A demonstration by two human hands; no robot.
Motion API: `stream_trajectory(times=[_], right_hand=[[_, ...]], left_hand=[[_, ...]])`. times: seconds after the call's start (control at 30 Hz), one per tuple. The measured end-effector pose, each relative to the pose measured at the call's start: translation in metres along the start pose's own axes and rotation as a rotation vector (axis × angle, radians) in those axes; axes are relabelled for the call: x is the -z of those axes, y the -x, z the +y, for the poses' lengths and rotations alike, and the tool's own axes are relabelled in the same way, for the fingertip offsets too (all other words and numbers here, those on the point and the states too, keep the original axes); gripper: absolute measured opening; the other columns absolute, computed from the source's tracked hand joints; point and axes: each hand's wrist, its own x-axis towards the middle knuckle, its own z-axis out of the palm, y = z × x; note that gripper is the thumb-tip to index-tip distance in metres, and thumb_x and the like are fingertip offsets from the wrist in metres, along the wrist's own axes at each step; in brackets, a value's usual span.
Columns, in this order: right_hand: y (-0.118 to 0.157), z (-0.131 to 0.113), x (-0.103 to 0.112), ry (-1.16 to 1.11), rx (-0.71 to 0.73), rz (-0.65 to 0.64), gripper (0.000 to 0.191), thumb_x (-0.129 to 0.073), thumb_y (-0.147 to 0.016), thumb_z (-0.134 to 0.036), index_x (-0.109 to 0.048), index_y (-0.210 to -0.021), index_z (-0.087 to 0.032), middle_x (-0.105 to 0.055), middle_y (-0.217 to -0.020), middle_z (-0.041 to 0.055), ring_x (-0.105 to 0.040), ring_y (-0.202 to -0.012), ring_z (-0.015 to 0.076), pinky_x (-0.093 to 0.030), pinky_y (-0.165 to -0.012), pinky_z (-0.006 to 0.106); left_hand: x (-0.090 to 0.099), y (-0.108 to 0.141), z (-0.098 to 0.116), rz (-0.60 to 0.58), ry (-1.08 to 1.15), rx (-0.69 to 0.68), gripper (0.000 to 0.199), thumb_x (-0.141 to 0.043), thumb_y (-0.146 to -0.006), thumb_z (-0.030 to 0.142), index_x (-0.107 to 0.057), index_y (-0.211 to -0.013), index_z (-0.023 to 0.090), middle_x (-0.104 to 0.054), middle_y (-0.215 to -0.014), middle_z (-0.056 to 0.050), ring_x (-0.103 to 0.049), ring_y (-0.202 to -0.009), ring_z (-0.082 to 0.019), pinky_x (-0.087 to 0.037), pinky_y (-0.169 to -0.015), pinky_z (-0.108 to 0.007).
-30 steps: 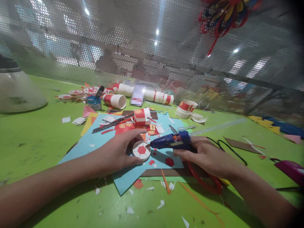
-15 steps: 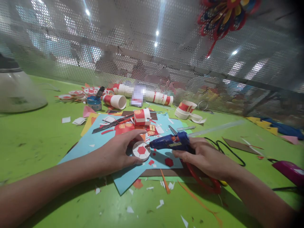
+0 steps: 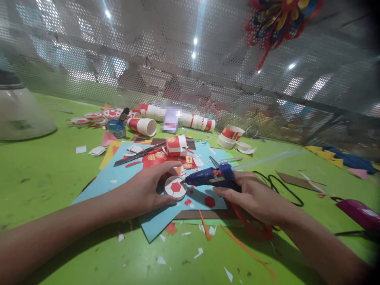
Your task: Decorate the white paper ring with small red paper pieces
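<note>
Thumb and fingers of my left hand (image 3: 148, 188) grip the rim of a round white paper disc (image 3: 175, 187) that has a red hexagon in its middle and dark lines running to its edge. A blue hot glue gun (image 3: 208, 177) is held in my right hand (image 3: 252, 194), a clear glue stick (image 3: 267, 159) jutting from its back. The nozzle tip is at the disc's right edge; whether it touches cannot be made out. Under both hands lies light blue paper (image 3: 160, 221). A loose red hexagon (image 3: 209, 202) rests on it, right of the disc.
Red-handled scissors (image 3: 252, 227) lie partly beneath my right hand. Behind are a black-bladed cutter (image 3: 139, 153), cut paper cups (image 3: 176, 145), a blue jar (image 3: 116, 128) and a row of cups (image 3: 196, 120). A black cord (image 3: 285, 194) curls at right, near a magenta object (image 3: 359, 213). Paper scraps litter the green table (image 3: 103, 253).
The whole view has shifted slightly. Both hands, the disc and the glue gun keep nearly the same places relative to one another.
</note>
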Motion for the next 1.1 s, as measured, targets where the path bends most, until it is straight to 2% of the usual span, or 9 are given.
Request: stream_trajectory(times=[0.23, 0.57, 0.73, 0.9, 1.1], right_hand=[[0.002, -0.0021, 0.0018, 0.0, 0.002, 0.0, 0.039, -0.048, -0.088, -0.055, -0.062, -0.085, -0.018, -0.063, -0.083, 0.0061, -0.055, -0.074, 0.02, -0.045, -0.066, 0.032], [0.0011, -0.0036, 0.0012, 0.016, -0.024, -0.01, 0.038, -0.047, -0.088, -0.054, -0.061, -0.087, -0.019, -0.061, -0.081, 0.0056, -0.054, -0.071, 0.0196, -0.043, -0.063, 0.031], [0.002, -0.0028, 0.0029, 0.024, -0.035, -0.019, 0.041, -0.046, -0.087, -0.057, -0.061, -0.088, -0.019, -0.062, -0.084, 0.0065, -0.056, -0.075, 0.0213, -0.045, -0.068, 0.033], [0.0029, -0.0022, 0.0025, 0.048, -0.051, 0.003, 0.041, -0.046, -0.087, -0.059, -0.058, -0.079, -0.02, -0.063, -0.084, 0.0061, -0.058, -0.075, 0.0207, -0.045, -0.067, 0.033], [0.0045, -0.0051, 0.0057, 0.091, -0.045, 0.008, 0.04, -0.047, -0.087, -0.056, -0.059, -0.076, -0.02, -0.065, -0.089, 0.0084, -0.06, -0.08, 0.0228, -0.047, -0.07, 0.033]], left_hand=[[0.0005, 0.0017, 0.0025, -0.008, 0.006, -0.012, 0.054, -0.072, -0.071, 0.024, -0.052, -0.121, 0.02, -0.066, -0.107, -0.006, -0.062, -0.093, -0.022, -0.048, -0.083, -0.038], [0.0003, 0.0009, 0.0018, -0.025, 0.019, -0.036, 0.055, -0.07, -0.073, 0.023, -0.05, -0.125, 0.019, -0.066, -0.108, -0.006, -0.062, -0.092, -0.022, -0.048, -0.081, -0.036], [0.001, 0.0014, 0.0039, -0.033, -0.008, -0.043, 0.053, -0.069, -0.073, 0.024, -0.051, -0.123, 0.019, -0.066, -0.107, -0.006, -0.061, -0.09, -0.022, -0.048, -0.079, -0.034], [0.0007, 0.0011, 0.0046, -0.026, -0.036, -0.03, 0.048, -0.069, -0.073, 0.024, -0.054, -0.119, 0.02, -0.065, -0.108, -0.006, -0.061, -0.088, -0.021, -0.047, -0.077, -0.033], [0.0008, 0.0013, 0.0051, -0.022, -0.041, -0.027, 0.048, -0.069, -0.074, 0.026, -0.054, -0.119, 0.02, -0.066, -0.108, -0.006, -0.061, -0.09, -0.021, -0.048, -0.078, -0.033]])
